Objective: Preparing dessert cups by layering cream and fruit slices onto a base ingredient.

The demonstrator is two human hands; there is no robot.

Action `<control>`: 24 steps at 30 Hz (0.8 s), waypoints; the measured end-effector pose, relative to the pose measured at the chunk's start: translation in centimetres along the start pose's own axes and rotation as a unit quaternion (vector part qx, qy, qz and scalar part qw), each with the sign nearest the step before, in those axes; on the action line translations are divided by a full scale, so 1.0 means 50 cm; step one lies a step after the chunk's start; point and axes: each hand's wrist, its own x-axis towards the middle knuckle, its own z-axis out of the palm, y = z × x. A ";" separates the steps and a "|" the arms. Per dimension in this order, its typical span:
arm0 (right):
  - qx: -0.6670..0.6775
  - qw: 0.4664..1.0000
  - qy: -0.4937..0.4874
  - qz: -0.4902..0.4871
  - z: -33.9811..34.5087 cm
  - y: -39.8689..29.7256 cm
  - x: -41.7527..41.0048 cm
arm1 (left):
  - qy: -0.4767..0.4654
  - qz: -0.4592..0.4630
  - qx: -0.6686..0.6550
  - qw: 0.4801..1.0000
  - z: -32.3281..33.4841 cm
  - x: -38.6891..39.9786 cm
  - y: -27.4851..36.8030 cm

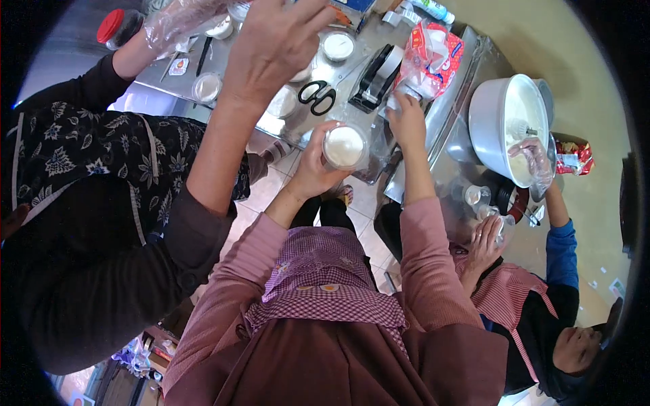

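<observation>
My left hand [307, 175] is wrapped around a clear plastic cup [344, 147] with white contents, held in front of the metal table's edge. My right hand [410, 122] reaches over the table, between a black tape dispenser [375, 81] and a red tissue pack [435, 58]. Its fingertips are at a clear, whitish plastic item [400, 99]; whether they grip it is hard to see. Black-handled scissors [317, 97] lie left of the dispenser. Similar filled cups stand nearby, among them one cup [338, 46] behind the scissors.
At left, a co-worker's bare hand [277, 51] and gloved arm [183, 23] extend over the table [350, 119]. On the right, another person's gloved hand [535, 160] is in a large white pot [495, 122]; that person's other hand [485, 243] holds clear plastic cups. A red-lidded jar [119, 28] stands far left.
</observation>
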 end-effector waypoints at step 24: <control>0.461 0.875 -0.145 0.019 -0.257 -0.087 -0.035 | -0.205 -0.148 -0.255 0.933 0.053 0.063 0.058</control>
